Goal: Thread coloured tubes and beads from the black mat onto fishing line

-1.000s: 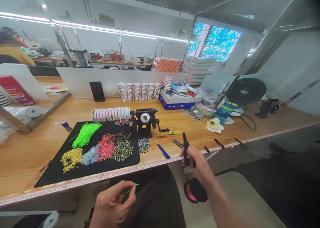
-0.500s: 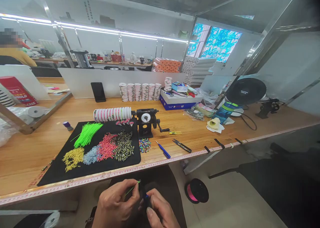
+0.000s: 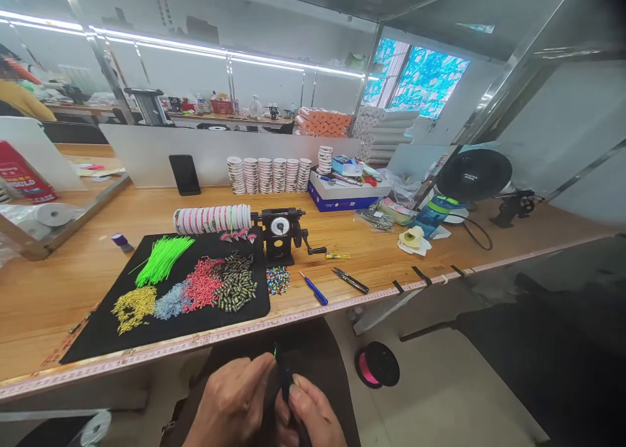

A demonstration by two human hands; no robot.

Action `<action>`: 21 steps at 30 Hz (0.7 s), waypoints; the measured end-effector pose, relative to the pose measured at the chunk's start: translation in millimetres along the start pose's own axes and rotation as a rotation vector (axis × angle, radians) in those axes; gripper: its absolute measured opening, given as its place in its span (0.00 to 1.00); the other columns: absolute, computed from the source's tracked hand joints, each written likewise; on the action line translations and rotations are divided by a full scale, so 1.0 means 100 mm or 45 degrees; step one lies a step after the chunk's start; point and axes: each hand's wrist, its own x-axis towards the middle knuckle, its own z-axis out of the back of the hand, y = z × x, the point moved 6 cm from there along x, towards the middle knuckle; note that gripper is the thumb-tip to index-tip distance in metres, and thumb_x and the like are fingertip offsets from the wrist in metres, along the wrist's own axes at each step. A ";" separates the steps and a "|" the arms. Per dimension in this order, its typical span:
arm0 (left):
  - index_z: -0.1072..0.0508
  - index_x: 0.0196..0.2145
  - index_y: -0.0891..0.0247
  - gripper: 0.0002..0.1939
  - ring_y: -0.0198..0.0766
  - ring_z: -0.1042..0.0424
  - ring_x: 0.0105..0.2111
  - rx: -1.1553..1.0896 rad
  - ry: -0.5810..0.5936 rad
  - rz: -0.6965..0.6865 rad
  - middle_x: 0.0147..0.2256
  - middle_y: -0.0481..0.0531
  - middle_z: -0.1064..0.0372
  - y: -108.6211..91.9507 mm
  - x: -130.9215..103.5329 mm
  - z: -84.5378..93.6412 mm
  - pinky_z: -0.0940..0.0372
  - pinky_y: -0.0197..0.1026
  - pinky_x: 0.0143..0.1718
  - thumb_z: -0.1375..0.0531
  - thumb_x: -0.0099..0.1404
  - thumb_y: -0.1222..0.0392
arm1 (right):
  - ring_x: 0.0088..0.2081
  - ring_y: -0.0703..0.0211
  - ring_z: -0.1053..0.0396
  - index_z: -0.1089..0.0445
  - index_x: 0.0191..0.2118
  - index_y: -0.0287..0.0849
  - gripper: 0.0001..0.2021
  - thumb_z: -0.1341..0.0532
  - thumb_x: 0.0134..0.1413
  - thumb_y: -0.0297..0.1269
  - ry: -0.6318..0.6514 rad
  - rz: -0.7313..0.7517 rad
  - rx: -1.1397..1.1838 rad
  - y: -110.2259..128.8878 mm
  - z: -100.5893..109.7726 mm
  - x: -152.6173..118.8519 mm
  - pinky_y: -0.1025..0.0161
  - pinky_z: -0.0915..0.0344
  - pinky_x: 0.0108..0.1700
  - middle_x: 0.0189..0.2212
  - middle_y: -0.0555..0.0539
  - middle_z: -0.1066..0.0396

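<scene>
My left hand is low in the middle of the view, thumb and forefinger pinched on a thin green strand whose tip shows at the fingertips. Beside it, my right hand is wrapped round a dark, slim tool that points up toward the left fingertips. Both hands are close together over my lap, below the table edge. On a black mat lie green strands, yellow pieces, grey-blue pieces, red pieces and dark metallic pieces.
Behind the mat stands a black crank winder with white spools. A blue pen-like tool and snips lie near the table edge. A pink spool is on the floor. A person is far left.
My left fingers have turned and closed nearer the dark tool, and less of the green strand shows. My right hand has shifted slightly. The whole view has moved a little.
</scene>
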 end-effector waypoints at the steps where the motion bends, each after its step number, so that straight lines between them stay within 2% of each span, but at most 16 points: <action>1: 0.25 0.36 0.62 0.11 0.36 0.23 0.23 -0.036 0.014 0.062 0.25 0.48 0.23 0.04 0.02 0.00 0.32 0.32 0.28 0.47 0.71 0.66 | 0.19 0.65 0.48 0.38 0.29 0.44 0.27 0.42 0.54 0.67 -0.070 0.046 -0.130 0.11 0.08 0.02 0.67 0.48 0.23 0.19 0.55 0.44; 3: 0.24 0.34 0.60 0.10 0.35 0.22 0.26 -0.123 0.037 0.233 0.27 0.47 0.22 0.14 0.05 0.04 0.32 0.31 0.30 0.45 0.71 0.62 | 0.24 0.60 0.40 0.37 0.31 0.45 0.25 0.50 0.62 0.63 -0.346 0.268 -0.607 0.53 0.39 0.07 0.65 0.41 0.27 0.24 0.51 0.39; 5: 0.24 0.33 0.59 0.11 0.34 0.24 0.25 -0.211 0.087 0.427 0.26 0.45 0.23 0.24 0.05 0.07 0.33 0.30 0.29 0.44 0.71 0.58 | 0.30 0.56 0.36 0.38 0.31 0.46 0.21 0.57 0.67 0.52 -0.793 0.564 -1.307 1.16 0.77 0.10 0.61 0.36 0.33 0.27 0.48 0.36; 6: 0.24 0.31 0.59 0.12 0.33 0.25 0.24 -0.255 0.128 0.521 0.25 0.45 0.24 0.29 0.04 0.07 0.35 0.30 0.27 0.44 0.71 0.56 | 0.34 0.52 0.36 0.41 0.28 0.46 0.18 0.55 0.65 0.49 -0.927 0.620 -1.439 1.43 0.98 0.15 0.57 0.35 0.39 0.29 0.46 0.37; 9: 0.24 0.29 0.60 0.18 0.33 0.31 0.21 -0.383 0.233 0.731 0.21 0.45 0.30 0.35 -0.05 0.05 0.39 0.30 0.23 0.46 0.71 0.49 | 0.44 0.43 0.39 0.45 0.23 0.47 0.12 0.47 0.57 0.39 -1.140 0.625 -1.640 2.07 1.56 0.40 0.47 0.42 0.52 0.31 0.43 0.39; 12: 0.25 0.29 0.61 0.21 0.33 0.36 0.21 -0.461 0.310 0.824 0.21 0.45 0.34 0.35 -0.10 0.02 0.42 0.31 0.22 0.47 0.70 0.46 | 0.48 0.37 0.40 0.41 0.22 0.45 0.11 0.42 0.52 0.33 -1.206 0.564 -1.781 2.37 1.88 0.65 0.42 0.46 0.53 0.31 0.40 0.38; 14: 0.25 0.29 0.61 0.21 0.33 0.39 0.22 -0.489 0.349 0.853 0.22 0.46 0.36 0.33 -0.11 0.01 0.43 0.32 0.23 0.48 0.70 0.45 | 0.50 0.34 0.40 0.36 0.23 0.43 0.09 0.40 0.52 0.32 -1.228 0.546 -1.831 2.43 1.91 0.74 0.39 0.46 0.53 0.34 0.37 0.36; 16: 0.26 0.29 0.61 0.22 0.33 0.41 0.23 -0.523 0.365 0.881 0.23 0.46 0.37 0.32 -0.10 0.02 0.44 0.32 0.24 0.49 0.71 0.44 | 0.52 0.30 0.41 0.32 0.28 0.40 0.06 0.40 0.55 0.34 -1.241 0.569 -1.845 2.41 1.80 0.74 0.35 0.47 0.53 0.39 0.33 0.34; 18: 0.27 0.29 0.62 0.23 0.34 0.42 0.24 -0.559 0.390 0.897 0.23 0.46 0.38 0.30 -0.09 0.02 0.45 0.33 0.24 0.50 0.70 0.43 | 0.54 0.31 0.41 0.31 0.34 0.38 0.07 0.41 0.59 0.36 -1.203 0.633 -1.833 2.33 1.56 0.63 0.35 0.48 0.55 0.44 0.31 0.34; 19: 0.28 0.29 0.62 0.23 0.34 0.42 0.24 -0.565 0.406 0.900 0.24 0.46 0.39 0.29 -0.08 0.02 0.45 0.33 0.24 0.50 0.70 0.43 | 0.54 0.34 0.40 0.30 0.37 0.39 0.07 0.41 0.61 0.38 -1.148 0.672 -1.827 2.26 1.39 0.55 0.38 0.46 0.56 0.45 0.32 0.33; 21: 0.29 0.28 0.62 0.23 0.33 0.44 0.24 -0.546 0.445 0.893 0.23 0.45 0.41 0.28 -0.06 0.00 0.47 0.34 0.24 0.50 0.70 0.42 | 0.50 0.45 0.33 0.29 0.38 0.43 0.06 0.40 0.62 0.40 -0.887 0.727 -1.787 2.03 0.97 0.39 0.52 0.39 0.54 0.43 0.40 0.28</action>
